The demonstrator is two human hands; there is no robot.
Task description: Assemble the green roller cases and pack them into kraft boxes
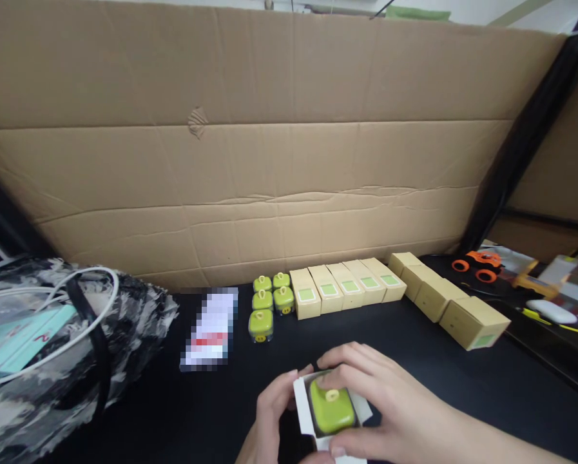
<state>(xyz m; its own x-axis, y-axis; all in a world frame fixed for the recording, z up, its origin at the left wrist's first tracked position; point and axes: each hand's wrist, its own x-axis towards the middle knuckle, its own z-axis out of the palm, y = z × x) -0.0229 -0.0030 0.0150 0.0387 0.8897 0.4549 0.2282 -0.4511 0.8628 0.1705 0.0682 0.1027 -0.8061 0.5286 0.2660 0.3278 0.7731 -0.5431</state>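
Observation:
In front of me is an opened small box (305,407) with white inner flaps. A small square container with a green lid and a pale yellow ring on top (334,415) sits in the box's opening. My left hand (270,412) is closed around the box's left side, its lower fingers hidden. From the right, my right hand (383,396) grips the green-lidded container, with fingers over its far edge and the thumb by the near flap. Beyond my hands stand several similar green-lidded containers (260,326), clear below with a yellow face mark.
Several tan boxes with green labels (328,290) lie in a row at the back, and more tan boxes (475,321) run along the right. A blurred-out paper (209,328) lies left. Cardboard (289,161) walls the back. An orange toy truck (479,264) and cables are far right; a patterned bag (138,322) is left.

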